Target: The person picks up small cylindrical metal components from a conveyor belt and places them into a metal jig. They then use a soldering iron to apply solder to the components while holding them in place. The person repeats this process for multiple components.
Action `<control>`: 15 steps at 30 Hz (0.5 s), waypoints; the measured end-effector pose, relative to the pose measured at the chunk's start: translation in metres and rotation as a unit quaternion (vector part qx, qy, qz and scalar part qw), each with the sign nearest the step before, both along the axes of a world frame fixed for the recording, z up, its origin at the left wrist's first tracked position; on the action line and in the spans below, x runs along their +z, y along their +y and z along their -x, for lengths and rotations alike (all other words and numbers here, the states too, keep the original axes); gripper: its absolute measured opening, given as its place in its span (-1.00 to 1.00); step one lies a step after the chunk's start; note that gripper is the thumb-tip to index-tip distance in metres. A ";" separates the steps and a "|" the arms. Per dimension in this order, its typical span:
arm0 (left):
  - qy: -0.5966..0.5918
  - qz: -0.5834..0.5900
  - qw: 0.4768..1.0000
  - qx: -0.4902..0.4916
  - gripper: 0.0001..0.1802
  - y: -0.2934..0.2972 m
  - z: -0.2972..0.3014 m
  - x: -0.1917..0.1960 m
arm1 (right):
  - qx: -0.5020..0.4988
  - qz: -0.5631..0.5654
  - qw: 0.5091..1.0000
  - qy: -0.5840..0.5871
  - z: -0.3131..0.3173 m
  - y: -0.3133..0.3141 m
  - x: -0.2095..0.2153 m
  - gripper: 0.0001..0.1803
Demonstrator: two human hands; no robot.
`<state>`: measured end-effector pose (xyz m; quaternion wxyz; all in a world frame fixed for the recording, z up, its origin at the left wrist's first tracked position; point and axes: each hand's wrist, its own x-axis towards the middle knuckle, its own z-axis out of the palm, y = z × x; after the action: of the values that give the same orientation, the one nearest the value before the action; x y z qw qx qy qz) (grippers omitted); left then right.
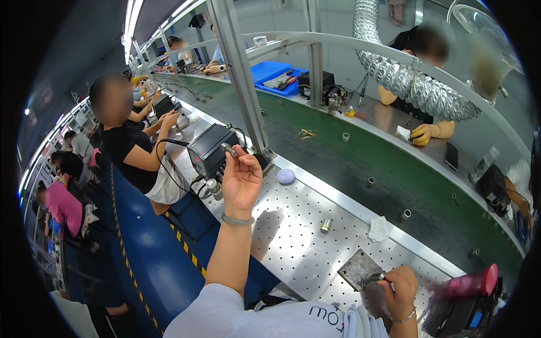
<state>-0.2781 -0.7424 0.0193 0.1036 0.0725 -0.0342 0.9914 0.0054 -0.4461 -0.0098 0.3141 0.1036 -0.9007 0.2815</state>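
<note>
My left hand (241, 179) is raised over the desk (293, 236), palm toward me, and its fingers (242, 153) are pinched together on a small metal cylinder (229, 149). The piece is short, grey and dull-shiny, and it sticks out tilted to the upper left from between thumb and fingertips, in front of the black box-shaped unit (209, 149) with its cable. A pale bracelet sits on that wrist.

My right hand (399, 290) is low at the near edge of the desk, fingers closed around a small metal tool (376, 276) whose tip rests on a worn, dark square metal plate (359, 269) lying flat on the perforated steel surface. I cannot tell the tool's exact kind.

Between my hands, a second small metal cylinder (326, 226) stands alone on the perforated top, with a crumpled white cloth (378, 228) near it to the right. A lilac oval pad (285, 176) lies just beside the left hand. A pink bottle (470, 283) lies at the far right. Beyond runs a green conveyor belt (360, 163) carrying scattered small metal sleeves, with other people seated along both sides.
</note>
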 end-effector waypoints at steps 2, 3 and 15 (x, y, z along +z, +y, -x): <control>0.018 0.018 0.999 -0.020 -0.79 0.003 0.002 0.000 | 0.002 -0.003 1.000 -0.001 0.000 0.001 0.003 -0.77; 0.043 0.069 0.996 -0.025 -0.76 0.005 0.004 -0.007 | -0.002 -0.005 1.000 -0.005 0.001 0.001 0.004 -0.78; 0.324 0.621 0.648 -0.299 -0.79 0.087 -0.105 -0.012 | 0.009 0.027 0.999 -0.017 0.002 0.006 0.001 -0.78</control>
<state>-0.1732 -0.6554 0.0077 0.4193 0.2940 0.6056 0.6091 0.0031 -0.4399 -0.0084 0.2989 0.0985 -0.8971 0.3101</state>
